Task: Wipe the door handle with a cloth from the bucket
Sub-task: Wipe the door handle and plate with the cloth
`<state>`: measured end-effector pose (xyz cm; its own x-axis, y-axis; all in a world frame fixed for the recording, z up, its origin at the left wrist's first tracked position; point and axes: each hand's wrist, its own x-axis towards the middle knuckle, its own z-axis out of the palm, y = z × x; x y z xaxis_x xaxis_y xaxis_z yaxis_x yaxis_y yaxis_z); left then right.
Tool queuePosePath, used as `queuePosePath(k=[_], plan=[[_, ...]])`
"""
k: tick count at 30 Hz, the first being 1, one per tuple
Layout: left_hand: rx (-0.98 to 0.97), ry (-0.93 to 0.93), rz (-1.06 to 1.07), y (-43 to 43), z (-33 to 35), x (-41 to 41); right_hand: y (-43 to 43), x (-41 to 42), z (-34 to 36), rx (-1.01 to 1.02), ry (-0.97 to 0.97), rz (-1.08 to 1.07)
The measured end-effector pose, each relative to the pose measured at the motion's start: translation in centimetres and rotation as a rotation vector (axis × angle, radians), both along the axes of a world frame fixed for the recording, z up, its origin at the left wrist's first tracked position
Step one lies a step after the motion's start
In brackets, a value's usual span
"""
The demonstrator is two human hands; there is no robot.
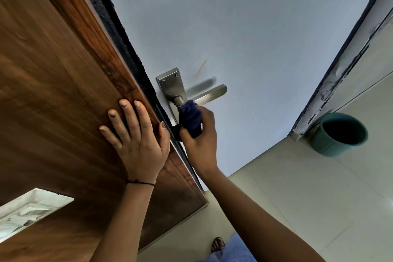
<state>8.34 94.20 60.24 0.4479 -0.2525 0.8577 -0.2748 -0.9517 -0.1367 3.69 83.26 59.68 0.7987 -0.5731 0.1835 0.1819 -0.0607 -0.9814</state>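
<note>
A silver lever door handle (pixel 209 94) on a steel backplate (pixel 171 84) is fixed to the pale blue face of the door. My right hand (pixel 202 134) grips a bunched dark blue cloth (pixel 190 118), pressed against the base of the lever where it meets the plate. My left hand (pixel 136 134) lies flat with fingers spread on the brown wooden door surface (pixel 53 91), its thumb at the door's black edge. The teal bucket (pixel 339 134) stands on the floor at the right, by the door frame; its inside looks dark.
The door's black edge (pixel 131 53) runs diagonally between the two hands. A worn door frame (pixel 331 83) rises at the right. Pale floor tiles (pixel 297 198) spread below, with my sandalled foot (pixel 218 244) and blue clothing at the bottom. A light panel (pixel 27 210) shows at lower left.
</note>
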Motion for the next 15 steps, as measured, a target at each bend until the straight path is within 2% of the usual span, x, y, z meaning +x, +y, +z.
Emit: queuePosePath(k=[2, 5, 8, 10, 12, 15], plan=[[0.001, -0.004, -0.006, 0.0, -0.1, -0.1, -0.3, 0.2, -0.2, -0.127, -0.018, 0.032], [0.004, 0.005, 0.005, 0.0, 0.0, 0.1, -2.5, 1.0, -0.5, -0.252, -0.061, -0.105], [0.01, 0.006, 0.008, 0.0, 0.0, 0.0, -5.4, 2.0, -0.6, -0.076, -0.05, -0.301], [0.013, 0.01, 0.006, -0.1, 0.1, 0.0, -5.7, 2.6, -0.7, 0.011, -0.028, -0.325], [0.017, 0.01, 0.01, -0.1, 0.1, 0.0, -3.9, 2.3, -0.9, -0.054, -0.053, -0.286], [0.015, 0.006, 0.007, 0.0, 0.1, 0.0, -0.2, 1.1, -1.6, -0.208, -0.055, -0.066]])
